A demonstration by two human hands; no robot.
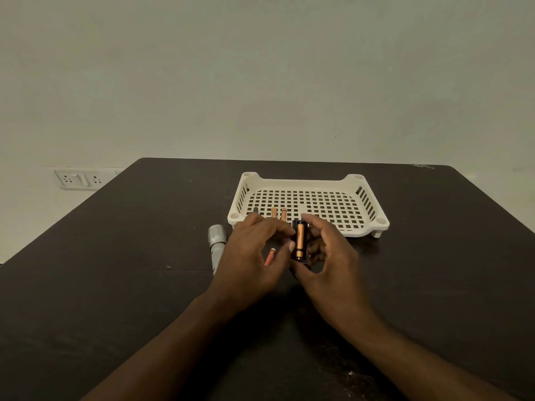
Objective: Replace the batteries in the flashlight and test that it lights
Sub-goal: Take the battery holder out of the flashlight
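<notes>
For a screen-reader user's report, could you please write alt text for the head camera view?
The right hand holds a black battery holder with a copper-coloured battery in it, while the left hand touches it, above a dark table. A silver flashlight lies left of the hands, and a white perforated tray behind holds loose batteries.

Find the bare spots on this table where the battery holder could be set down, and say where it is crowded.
Free: the dark table right of the right hand, below the white tray; the wide stretch left of the flashlight; the tray's right half. Crowded: between flashlight and left hand, where a loose battery lies, and the tray's front-left corner with more batteries.
</notes>
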